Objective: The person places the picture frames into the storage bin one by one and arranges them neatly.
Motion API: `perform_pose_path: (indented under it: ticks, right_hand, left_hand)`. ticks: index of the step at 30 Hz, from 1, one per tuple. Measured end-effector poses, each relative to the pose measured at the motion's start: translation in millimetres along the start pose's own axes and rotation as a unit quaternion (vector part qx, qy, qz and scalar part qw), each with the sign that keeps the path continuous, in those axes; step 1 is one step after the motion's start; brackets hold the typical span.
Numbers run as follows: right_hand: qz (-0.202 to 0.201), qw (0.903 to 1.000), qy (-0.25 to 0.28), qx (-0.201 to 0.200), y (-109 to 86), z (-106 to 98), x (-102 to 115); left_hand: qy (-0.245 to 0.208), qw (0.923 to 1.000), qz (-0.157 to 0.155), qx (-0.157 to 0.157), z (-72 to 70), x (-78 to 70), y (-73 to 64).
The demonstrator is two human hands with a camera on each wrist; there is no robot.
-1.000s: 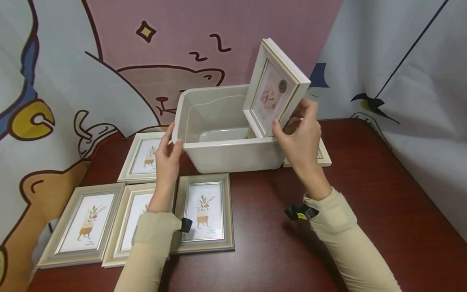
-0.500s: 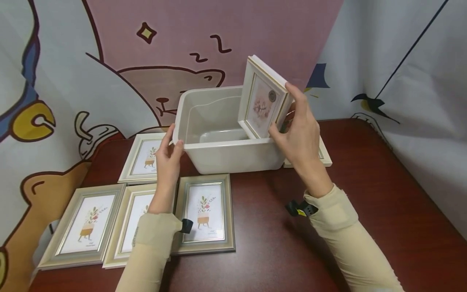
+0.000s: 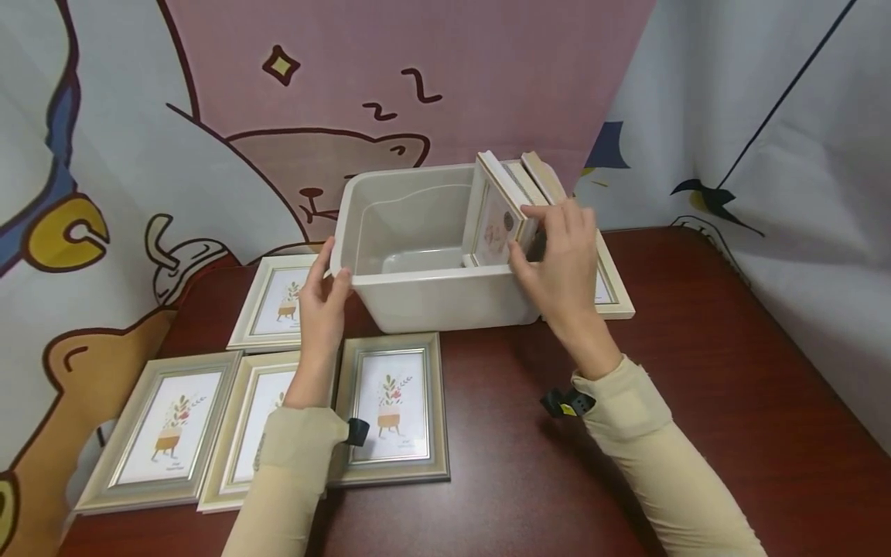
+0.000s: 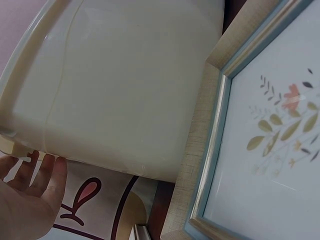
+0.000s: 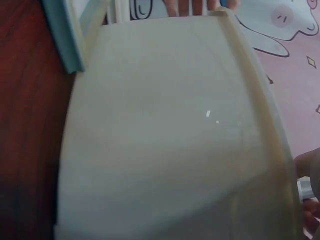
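A light grey plastic bin (image 3: 438, 298) stands on the table in the head view. At its left end my left hand (image 3: 322, 309) grips the rim, thumb at the front corner; the left wrist view shows its fingers (image 4: 50, 182) by the bin's side. Inside the bin's right end a white picture frame (image 3: 496, 216) with a thin gold line and a pink print stands on edge. My right hand (image 3: 560, 263) holds it by its upper near corner, thumb in front. Several frame edges (image 3: 536, 174) stand behind it. In the right wrist view the bin wall (image 5: 165, 115) hides the frame.
Flower-print frames lie flat on the table: a silvery one (image 3: 435, 418) before the bin, another (image 3: 118, 464) at far left, a cream one (image 3: 216, 456) between them, a white one (image 3: 244, 325) behind. A cream frame (image 3: 616, 290) lies right of the bin. A printed cloth (image 3: 515, 77) hangs behind.
The white picture frame has gone down into the bin and become more upright, my right hand lowering with it. The frames behind it now show. My left hand stays at the rim.
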State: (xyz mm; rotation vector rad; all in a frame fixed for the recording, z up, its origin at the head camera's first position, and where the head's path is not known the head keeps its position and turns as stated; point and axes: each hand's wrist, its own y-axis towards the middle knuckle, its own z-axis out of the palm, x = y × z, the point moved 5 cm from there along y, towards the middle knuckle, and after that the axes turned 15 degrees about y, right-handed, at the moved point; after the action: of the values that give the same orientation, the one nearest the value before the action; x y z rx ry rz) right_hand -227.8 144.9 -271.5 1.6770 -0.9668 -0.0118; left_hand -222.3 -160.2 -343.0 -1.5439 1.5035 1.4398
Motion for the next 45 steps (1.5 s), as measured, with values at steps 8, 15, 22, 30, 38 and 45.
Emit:
perform_pose_path:
  ticks: [8,15,22,30,38,45]
  right_hand:
    - [0.018,0.9997,-0.015,-0.003,-4.6,3,-6]
    - [0.004,0.9998,-0.008,0.016,-6.8,-3,-8]
    - [-0.012,0.9993,0.021,0.029,-8.1,-9,-9]
    - [-0.036,0.9971,0.017,0.065,-10.4,-20,-9]
    - [-0.031,0.9968,0.023,0.07,-12.1,-35,-13]
    - [0.006,0.9979,0.037,0.052,-14.0,-52,-23]
  left_hand:
    - [-0.001,1.0,0.002,0.001,1.5,-2.0,-2.1]
    - [0.001,1.0,0.006,-0.001,1.7,-1.6,-2.0]
    - [0.004,1.0,0.006,-0.004,-0.4,-2.3,-2.0]
    - [0.0,1.0,0.002,-0.002,-0.4,-1.2,-2.1]
    - [0.001,1.0,-0.001,-0.003,-0.3,-0.5,-2.4]
    - [0.007,1.0,-0.002,-0.003,-0.3,-0.6,-1.8]
